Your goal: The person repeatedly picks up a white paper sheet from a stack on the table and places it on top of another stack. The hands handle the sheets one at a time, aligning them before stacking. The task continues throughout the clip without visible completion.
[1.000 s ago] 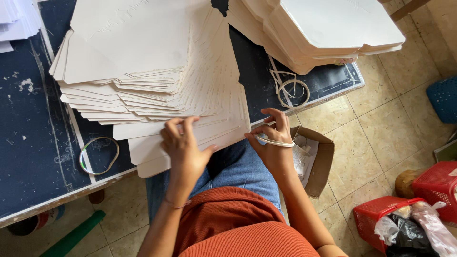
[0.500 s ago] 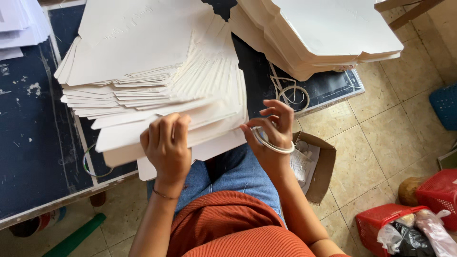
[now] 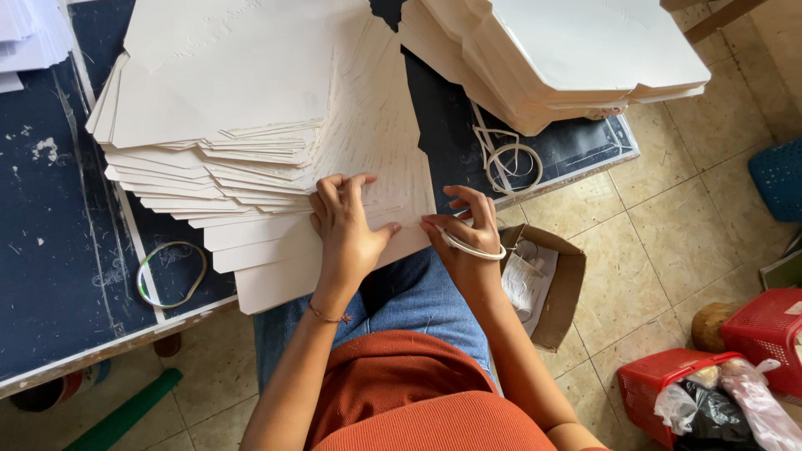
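Her left hand [image 3: 347,230] lies flat, fingers spread and gripping nothing, on the fanned stack of white card sheets [image 3: 276,150] overhanging the dark blue table [image 3: 50,276]. Her right hand [image 3: 464,234] is curled on the stack's edge at 3 o'clock, a white band [image 3: 472,248] stretched around it (whether it pinches a sheet, I cannot tell). 1 cardboard box [image 3: 555,288] sits at 4 o'clock.

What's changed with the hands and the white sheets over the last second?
The left hand went from curling over the near edge of the fanned white sheets to lying flat on top. The right hand moved in to the sheets' near right corner, white band still around it. Both stacks stayed put.
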